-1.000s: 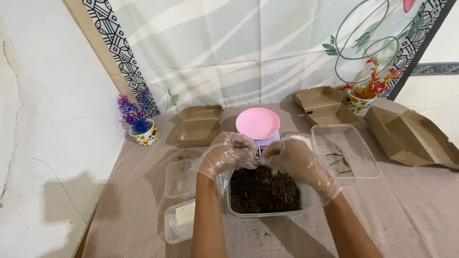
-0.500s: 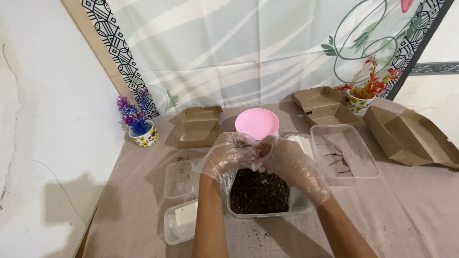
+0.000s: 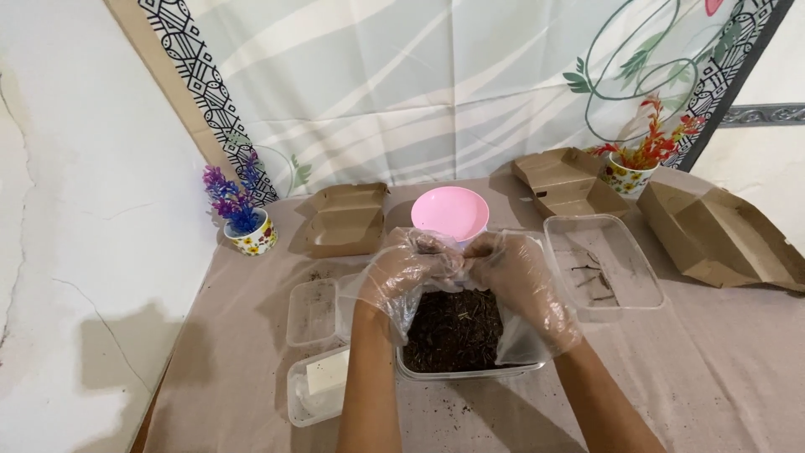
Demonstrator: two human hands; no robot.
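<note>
Both gloved, the left hand point(image 3: 408, 270) and right hand point(image 3: 513, 273) meet with fingers curled, pinching dark soil above the clear soil tub point(image 3: 457, 335) near the pink bowl point(image 3: 450, 212).

Both hands wear thin clear plastic gloves and meet fingertip to fingertip: the left hand point(image 3: 411, 270) and right hand point(image 3: 513, 273) hover just above a clear container of dark soil point(image 3: 457, 335). A pink bowl point(image 3: 450, 212) sits just beyond the hands. A clear lid with twigs point(image 3: 602, 267) lies right of the right hand. Two small clear tubs point(image 3: 317, 348) sit left of the left hand on the worktop point(image 3: 713, 377).
</note>
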